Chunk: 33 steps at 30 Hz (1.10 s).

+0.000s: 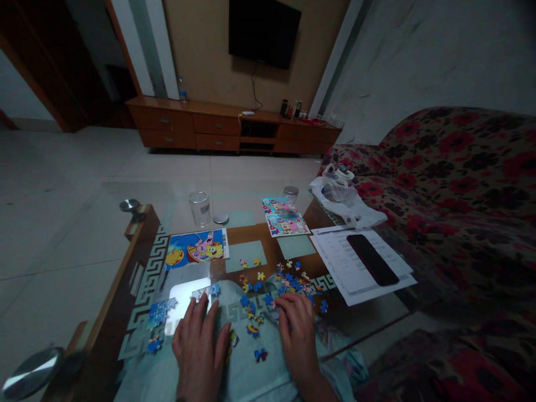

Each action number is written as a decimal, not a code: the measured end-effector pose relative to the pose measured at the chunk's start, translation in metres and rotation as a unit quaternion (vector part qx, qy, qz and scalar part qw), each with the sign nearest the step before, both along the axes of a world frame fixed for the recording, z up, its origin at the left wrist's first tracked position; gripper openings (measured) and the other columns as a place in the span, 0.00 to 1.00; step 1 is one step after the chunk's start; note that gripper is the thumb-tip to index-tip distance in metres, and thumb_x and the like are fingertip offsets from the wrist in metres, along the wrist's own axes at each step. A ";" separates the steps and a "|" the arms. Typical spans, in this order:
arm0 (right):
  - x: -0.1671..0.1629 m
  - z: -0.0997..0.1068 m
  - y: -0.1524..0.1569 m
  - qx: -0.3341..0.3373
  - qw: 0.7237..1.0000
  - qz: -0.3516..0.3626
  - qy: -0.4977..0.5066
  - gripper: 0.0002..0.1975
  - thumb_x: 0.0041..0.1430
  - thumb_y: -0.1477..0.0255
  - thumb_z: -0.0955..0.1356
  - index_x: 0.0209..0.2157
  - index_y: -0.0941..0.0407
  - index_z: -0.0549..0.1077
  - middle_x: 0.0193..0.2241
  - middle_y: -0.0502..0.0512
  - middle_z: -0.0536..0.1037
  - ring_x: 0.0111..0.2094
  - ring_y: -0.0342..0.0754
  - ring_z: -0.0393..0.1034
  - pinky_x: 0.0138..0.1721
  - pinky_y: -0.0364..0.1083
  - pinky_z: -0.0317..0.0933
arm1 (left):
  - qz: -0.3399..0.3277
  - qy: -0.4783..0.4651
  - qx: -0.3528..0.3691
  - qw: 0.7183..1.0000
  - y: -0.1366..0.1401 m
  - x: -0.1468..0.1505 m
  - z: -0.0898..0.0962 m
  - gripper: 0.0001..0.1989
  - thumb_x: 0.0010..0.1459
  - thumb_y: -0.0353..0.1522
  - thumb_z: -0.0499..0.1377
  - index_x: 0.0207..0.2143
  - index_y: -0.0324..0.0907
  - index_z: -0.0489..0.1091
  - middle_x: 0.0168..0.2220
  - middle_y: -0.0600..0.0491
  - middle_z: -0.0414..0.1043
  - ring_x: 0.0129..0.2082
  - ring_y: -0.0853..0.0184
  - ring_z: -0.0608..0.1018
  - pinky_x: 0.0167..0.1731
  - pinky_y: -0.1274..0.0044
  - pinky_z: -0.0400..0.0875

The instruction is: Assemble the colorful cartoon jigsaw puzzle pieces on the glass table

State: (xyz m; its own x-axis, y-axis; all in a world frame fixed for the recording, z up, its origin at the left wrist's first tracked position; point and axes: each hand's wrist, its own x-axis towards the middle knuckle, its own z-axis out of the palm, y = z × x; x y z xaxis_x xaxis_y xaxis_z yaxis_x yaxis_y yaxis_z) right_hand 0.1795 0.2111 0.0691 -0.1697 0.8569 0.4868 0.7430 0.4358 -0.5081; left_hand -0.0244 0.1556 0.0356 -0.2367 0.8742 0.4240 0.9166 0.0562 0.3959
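Observation:
My left hand (197, 340) lies over the glass table with its fingers apart. Its fingertips touch or nearly touch a joined strip of jigsaw pieces (214, 290). Left of that hand are a joined blue section (161, 312) and a small blue clump (154, 344). My right hand (298, 326) has its fingers bent together at the edge of the loose pieces, seemingly pinching a small puzzle piece (274, 305), mostly hidden by the fingertips. Loose jigsaw pieces (288, 282) spread beyond it, and several more lie between my hands, including a blue and red one (260, 355).
A cartoon picture sheet (196, 247) lies at the left, with a glass jar (200, 209) and lid (220, 218) behind. Another picture sheet (287, 224) stands before a lidded jar (290, 193). Papers (335, 268), a phone (372, 259) and a plastic bag (347, 201) occupy the right.

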 end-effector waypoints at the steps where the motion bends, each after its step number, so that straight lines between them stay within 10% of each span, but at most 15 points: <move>1: 0.000 0.000 0.000 0.001 1.000 0.001 0.001 0.14 0.62 0.80 0.60 0.41 0.53 0.73 0.39 0.56 0.72 0.44 0.52 0.65 0.46 0.53 0.61 | -0.001 0.003 0.000 1.000 0.000 0.000 0.000 0.17 0.65 0.35 0.49 0.54 0.41 0.64 0.61 0.42 0.61 0.65 0.53 0.56 0.55 0.58 0.56; 10: -0.023 0.026 0.026 -0.041 0.988 0.144 -0.039 0.16 0.58 0.85 0.63 0.39 0.52 0.75 0.34 0.52 0.75 0.39 0.51 0.66 0.41 0.49 0.59 | 0.013 -0.026 -0.007 1.000 0.000 0.004 0.008 0.17 0.66 0.35 0.48 0.53 0.42 0.66 0.61 0.42 0.62 0.64 0.53 0.58 0.55 0.57 0.57; 18: 0.000 0.028 0.053 -0.050 0.986 0.027 -0.155 0.11 0.55 0.83 0.66 0.29 0.53 0.75 0.30 0.53 0.75 0.35 0.52 0.66 0.36 0.49 0.58 | 0.028 -0.056 0.002 0.998 0.000 0.006 0.011 0.16 0.65 0.37 0.49 0.52 0.46 0.67 0.61 0.46 0.63 0.64 0.53 0.60 0.56 0.57 0.59; 33: -0.018 0.020 0.040 -0.105 0.979 0.012 -0.172 0.12 0.47 0.83 0.73 0.29 0.53 0.72 0.31 0.52 0.75 0.36 0.55 0.68 0.36 0.49 0.59 | 0.021 -0.068 0.027 0.997 0.000 0.003 0.010 0.14 0.64 0.36 0.50 0.49 0.49 0.70 0.59 0.51 0.66 0.61 0.55 0.64 0.54 0.58 0.61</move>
